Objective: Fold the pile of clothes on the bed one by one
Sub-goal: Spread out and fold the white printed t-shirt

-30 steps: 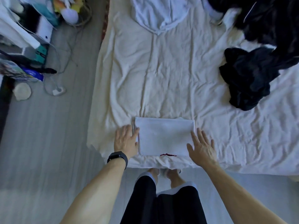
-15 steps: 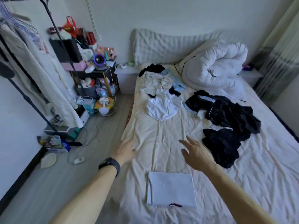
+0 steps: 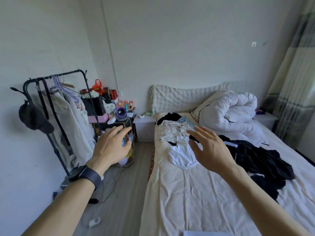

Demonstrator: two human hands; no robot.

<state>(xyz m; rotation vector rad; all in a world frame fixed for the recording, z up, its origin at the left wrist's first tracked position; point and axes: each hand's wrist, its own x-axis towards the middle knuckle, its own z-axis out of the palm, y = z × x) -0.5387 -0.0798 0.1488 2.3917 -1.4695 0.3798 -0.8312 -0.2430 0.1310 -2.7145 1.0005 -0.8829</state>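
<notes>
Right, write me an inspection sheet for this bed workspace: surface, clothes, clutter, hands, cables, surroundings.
Surface: cream bed sheet, creased.
Job's things: folded white piece at the near edge; unfolded white garment, pale pile and black clothes farther up.
Clutter: rolled duvet near the headboard.
Hands: left hand and right hand open, raised, holding nothing.
Cables: thin white cable hanging beside the shelf; plug on the floor.
Surroundings: clothes rack, crowded shelf, curtain.
</notes>
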